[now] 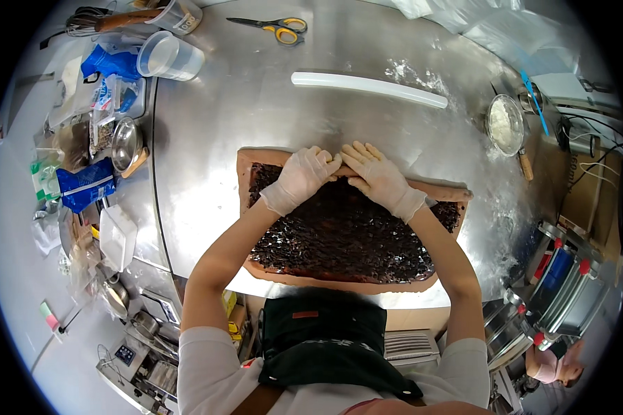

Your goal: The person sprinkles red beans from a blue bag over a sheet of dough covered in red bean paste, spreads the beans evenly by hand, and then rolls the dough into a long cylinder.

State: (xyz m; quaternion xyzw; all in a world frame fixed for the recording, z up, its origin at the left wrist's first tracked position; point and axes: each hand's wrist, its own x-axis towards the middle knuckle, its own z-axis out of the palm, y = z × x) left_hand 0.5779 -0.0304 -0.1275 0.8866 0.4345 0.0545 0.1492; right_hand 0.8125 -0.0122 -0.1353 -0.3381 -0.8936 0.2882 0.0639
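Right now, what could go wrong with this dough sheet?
The left hand and right hand touch only mid-far edge of the brown dough sheet, which might stretch unevenly. The dark filling comes close to the near edge and could squeeze out. The apron sits nearby and might brush it.

Got black-bladed, yellow-handled scissors (273,28), a round clear plastic tub (175,58) to their left, plus a shiny blue bag (83,194).

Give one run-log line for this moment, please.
left hand, right hand: on far edge of dough; dark filling: over dough; rod: on table
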